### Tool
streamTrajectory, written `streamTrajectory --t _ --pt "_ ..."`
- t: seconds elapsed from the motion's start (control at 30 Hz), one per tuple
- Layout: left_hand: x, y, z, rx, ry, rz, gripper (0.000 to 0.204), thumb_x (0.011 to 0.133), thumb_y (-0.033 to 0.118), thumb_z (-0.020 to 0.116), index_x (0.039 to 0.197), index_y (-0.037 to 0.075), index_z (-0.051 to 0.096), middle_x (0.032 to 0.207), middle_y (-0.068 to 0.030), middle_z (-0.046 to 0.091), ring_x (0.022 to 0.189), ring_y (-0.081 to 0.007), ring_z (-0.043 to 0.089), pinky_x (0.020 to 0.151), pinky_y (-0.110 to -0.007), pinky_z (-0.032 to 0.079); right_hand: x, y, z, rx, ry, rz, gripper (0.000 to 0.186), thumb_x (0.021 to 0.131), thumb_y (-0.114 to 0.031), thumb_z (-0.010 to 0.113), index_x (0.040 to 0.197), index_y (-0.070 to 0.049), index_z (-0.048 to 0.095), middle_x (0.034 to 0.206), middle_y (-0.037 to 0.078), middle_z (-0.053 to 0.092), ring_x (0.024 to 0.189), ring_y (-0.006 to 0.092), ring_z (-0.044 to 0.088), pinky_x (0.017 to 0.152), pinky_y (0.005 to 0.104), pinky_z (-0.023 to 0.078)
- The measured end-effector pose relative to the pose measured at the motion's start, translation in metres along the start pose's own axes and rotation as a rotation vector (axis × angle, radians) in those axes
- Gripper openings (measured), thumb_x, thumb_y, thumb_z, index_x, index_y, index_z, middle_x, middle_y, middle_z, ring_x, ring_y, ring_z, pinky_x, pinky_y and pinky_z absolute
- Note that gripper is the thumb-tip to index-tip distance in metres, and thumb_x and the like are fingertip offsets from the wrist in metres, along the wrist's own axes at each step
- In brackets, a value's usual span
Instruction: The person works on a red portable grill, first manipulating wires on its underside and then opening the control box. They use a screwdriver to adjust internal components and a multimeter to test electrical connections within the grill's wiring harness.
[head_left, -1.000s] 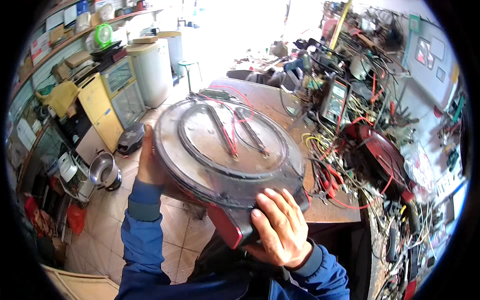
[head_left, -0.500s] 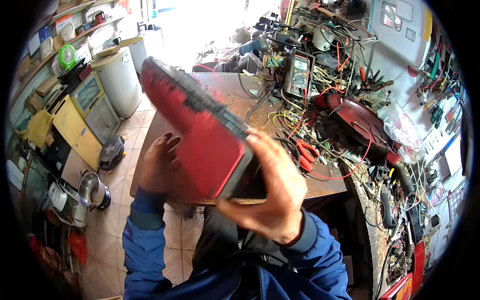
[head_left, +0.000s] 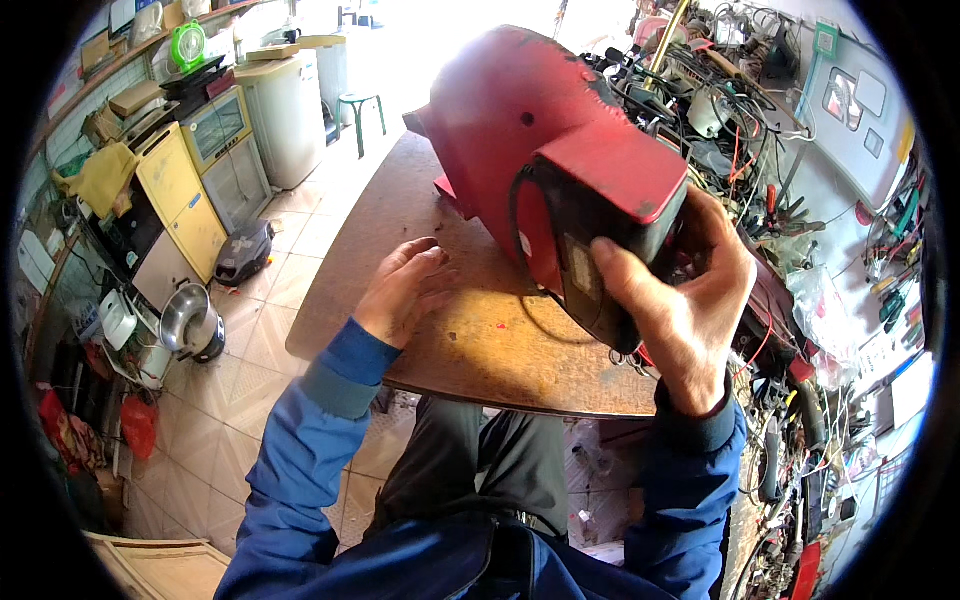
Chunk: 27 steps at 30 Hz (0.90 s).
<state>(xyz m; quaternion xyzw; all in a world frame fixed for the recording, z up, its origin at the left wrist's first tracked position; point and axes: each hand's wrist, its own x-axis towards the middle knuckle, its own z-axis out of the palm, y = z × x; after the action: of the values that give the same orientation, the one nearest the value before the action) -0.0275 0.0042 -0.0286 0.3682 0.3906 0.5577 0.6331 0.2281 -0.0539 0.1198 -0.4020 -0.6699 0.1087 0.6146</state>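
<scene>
**Steadying the red appliance over the workbench**

Nearest the camera, the blue sleeves [head_left: 300,470] come up from six o'clock, with the person's lap showing between them. The left hand [head_left: 405,290], at about nine o'clock from the frame's centre, lies empty on the wooden table [head_left: 470,345], fingers loosely curled and clamped on nothing. The right hand [head_left: 685,295], at about three o'clock, is wrapped tightly around the squared black-and-red end of the red appliance [head_left: 545,150]; the thumb lies across the dark face and the fingers curl behind it. The two hands are well apart.

The appliance is raised above the table and tilted, its broad rounded shell reaching away toward twelve o'clock. I judge one hand a thin hold for so bulky a body. It would be steadier if the free left hand came up under the rounded shell, so the load is shared and the turn stays slow.

Its far edge may be touching the table near twelve o'clock, though the shell hides that spot. Beyond it, from one to four o'clock, loose wires and tools [head_left: 740,130] crowd the bench; keep the shell clear of them.
</scene>
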Motion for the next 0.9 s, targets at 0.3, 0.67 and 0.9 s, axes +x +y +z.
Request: streamTrajectory --t 0.3,0.67,0.9 --pt "0.016 -0.055 0.033 0.133 -0.208 0.155 0.05 0.108 0.016 0.065 0.153 0.002 0.049 0.139 -0.0102 0.066 0.126 -0.0212 0.066 0.103 -0.035 0.053 0.029 -0.003 -0.009 0.012 -0.09 0.071 0.057 0.08 -0.018 0.091 0.126 0.009 0.07 0.11 0.011 0.079 0.098 0.0147 0.073 0.091 0.0315 0.058" --pt "0.034 -0.089 0.077 0.414 -0.328 0.473 0.035 0.107 0.019 0.065 0.137 0.002 0.06 0.119 -0.0064 0.067 0.113 -0.0152 0.06 0.101 -0.034 0.049 0.04 -0.002 -0.012 0.011 -0.116 0.032 0.054 0.083 -0.021 0.087 0.126 0.009 0.071 0.107 0.01 0.079 0.095 0.0138 0.072 0.09 0.0321 0.058" --pt "0.02 -0.085 0.084 0.455 -0.353 0.489 0.025 0.111 0.02 0.061 0.128 0.002 0.062 0.107 -0.003 0.064 0.101 -0.013 0.058 0.091 -0.032 0.05 0.049 0.001 -0.014 -0.023 -0.121 0.054 0.054 0.084 -0.02 0.085 0.127 0.009 0.071 0.108 0.012 0.079 0.096 0.0144 0.072 0.09 0.0322 0.058"
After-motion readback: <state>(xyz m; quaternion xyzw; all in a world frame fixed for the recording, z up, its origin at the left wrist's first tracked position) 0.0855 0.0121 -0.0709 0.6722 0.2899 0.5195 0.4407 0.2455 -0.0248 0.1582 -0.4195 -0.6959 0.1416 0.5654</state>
